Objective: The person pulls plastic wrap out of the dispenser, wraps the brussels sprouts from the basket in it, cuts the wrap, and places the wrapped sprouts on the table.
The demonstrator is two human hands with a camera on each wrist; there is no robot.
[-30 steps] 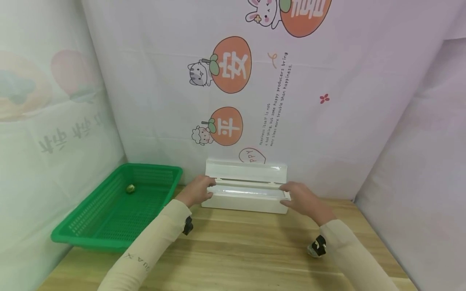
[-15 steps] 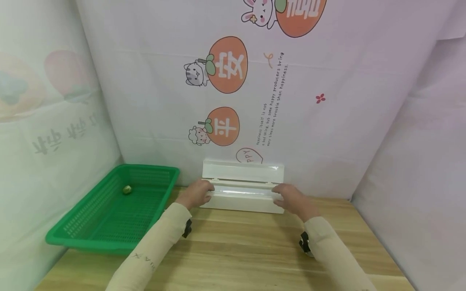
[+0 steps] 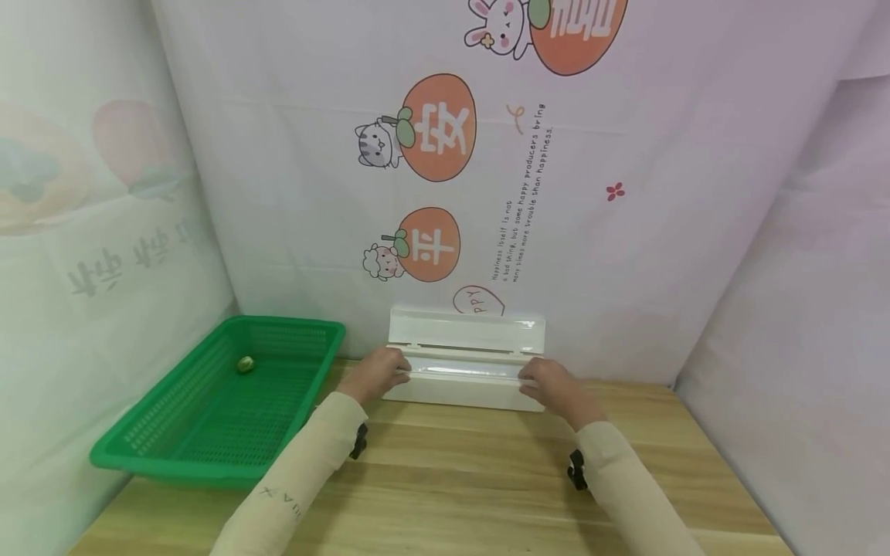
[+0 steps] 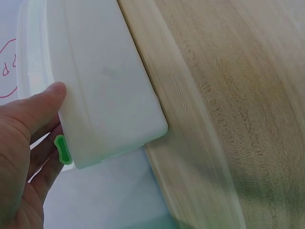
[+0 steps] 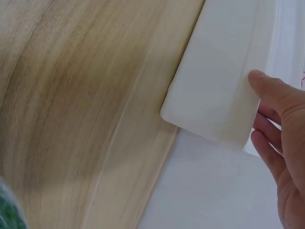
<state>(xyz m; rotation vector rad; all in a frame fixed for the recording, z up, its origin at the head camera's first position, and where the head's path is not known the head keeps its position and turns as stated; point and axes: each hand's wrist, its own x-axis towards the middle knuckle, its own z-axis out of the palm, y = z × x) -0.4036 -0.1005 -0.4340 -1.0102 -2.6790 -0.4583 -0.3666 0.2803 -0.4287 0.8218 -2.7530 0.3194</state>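
A long white cling film dispenser (image 3: 462, 392) stands on the table against the back wall, its hinged lid (image 3: 466, 330) raised. Shiny clear film (image 3: 459, 368) shows in its opening. My left hand (image 3: 377, 374) grips the dispenser's left end. In the left wrist view the thumb lies on the front face, fingers curl behind, and a small green tab (image 4: 62, 150) pokes out at the corner. My right hand (image 3: 556, 390) holds the other end the same way, thumb on the front of the white body (image 5: 214, 81) in the right wrist view, fingers partly hidden behind it.
A green plastic basket (image 3: 104, 455) sits at the left, with a small greenish-gold item (image 3: 245, 364) inside. White printed cloth (image 3: 556, 232) encloses the back and sides. Wooden tabletop (image 3: 473, 479) extends in front of the dispenser.
My right hand has shifted slightly left and closed its fingers more firmly on the dispenser's end. The left hand has tightened a little too. The dispenser stays in place, lid up.
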